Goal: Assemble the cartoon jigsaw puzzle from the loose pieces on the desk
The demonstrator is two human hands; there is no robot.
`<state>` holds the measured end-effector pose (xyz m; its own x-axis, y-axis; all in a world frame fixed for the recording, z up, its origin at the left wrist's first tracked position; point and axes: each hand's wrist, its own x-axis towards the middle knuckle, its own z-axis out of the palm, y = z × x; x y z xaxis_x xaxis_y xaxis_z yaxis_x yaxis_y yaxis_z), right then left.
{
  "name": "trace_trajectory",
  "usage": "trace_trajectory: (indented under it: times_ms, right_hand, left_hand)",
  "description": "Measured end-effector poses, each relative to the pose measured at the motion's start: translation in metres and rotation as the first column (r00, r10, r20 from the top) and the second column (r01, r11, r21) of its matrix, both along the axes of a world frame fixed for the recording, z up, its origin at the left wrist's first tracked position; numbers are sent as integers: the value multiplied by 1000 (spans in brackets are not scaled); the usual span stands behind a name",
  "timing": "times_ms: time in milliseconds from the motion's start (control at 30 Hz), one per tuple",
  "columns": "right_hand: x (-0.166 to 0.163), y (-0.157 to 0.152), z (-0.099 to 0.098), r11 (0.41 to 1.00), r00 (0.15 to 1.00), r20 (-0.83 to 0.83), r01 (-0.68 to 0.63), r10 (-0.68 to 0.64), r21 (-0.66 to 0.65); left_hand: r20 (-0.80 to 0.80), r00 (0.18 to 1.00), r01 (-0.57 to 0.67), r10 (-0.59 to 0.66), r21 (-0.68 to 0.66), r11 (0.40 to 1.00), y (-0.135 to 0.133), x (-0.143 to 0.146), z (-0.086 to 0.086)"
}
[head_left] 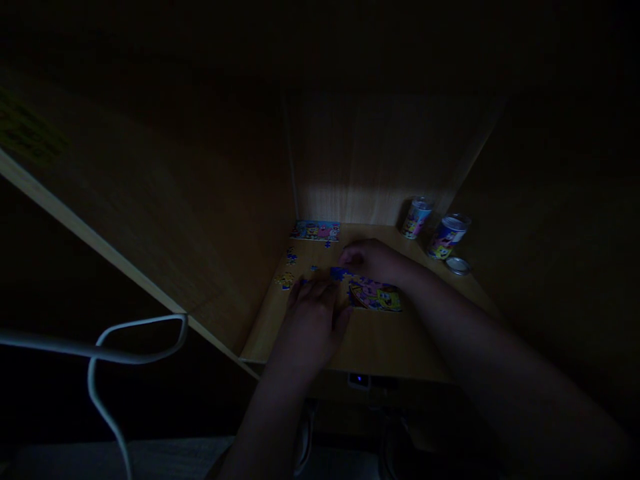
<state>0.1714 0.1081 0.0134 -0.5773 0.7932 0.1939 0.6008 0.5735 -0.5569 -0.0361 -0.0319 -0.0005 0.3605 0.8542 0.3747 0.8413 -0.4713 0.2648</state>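
Observation:
The scene is very dark. My left hand (313, 320) lies palm down on a small wooden desk (380, 347), fingers stretched toward loose jigsaw pieces (287, 280). My right hand (373, 260) is curled, fingertips pinching a blue jigsaw piece (340, 273) at the top left edge of a partly built cartoon puzzle (375, 295). A picture card (316, 231) with cartoon figures lies against the back wall. More loose pieces (291, 255) sit at the desk's left.
Two small printed cans (417, 217) (447, 235) stand at the back right, a round lid (458, 265) beside them. Wooden partitions enclose the desk on the left, back and right. A white cable (130, 333) loops at the lower left.

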Motion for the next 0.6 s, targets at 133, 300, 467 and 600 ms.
trace_trajectory:
  times_ms: [133, 300, 467, 600]
  right_hand:
    - [4, 3, 4, 999, 999, 53, 8, -11, 50]
    - [2, -2, 7, 999, 997, 60, -51, 51, -5]
    - [-1, -3, 5, 995, 995, 53, -83, 86, -54]
    - [-1, -2, 1, 994, 993, 65, -91, 95, -57]
  left_hand:
    - [-30, 1000, -6, 6, -4, 1000, 0, 0, 0]
    - [-70, 998, 2, -4, -25, 1000, -1, 2, 1]
    - [-107, 994, 16, -21, -42, 999, -1, 3, -1]
    - [-122, 992, 21, -31, -85, 996, 0, 3, 1]
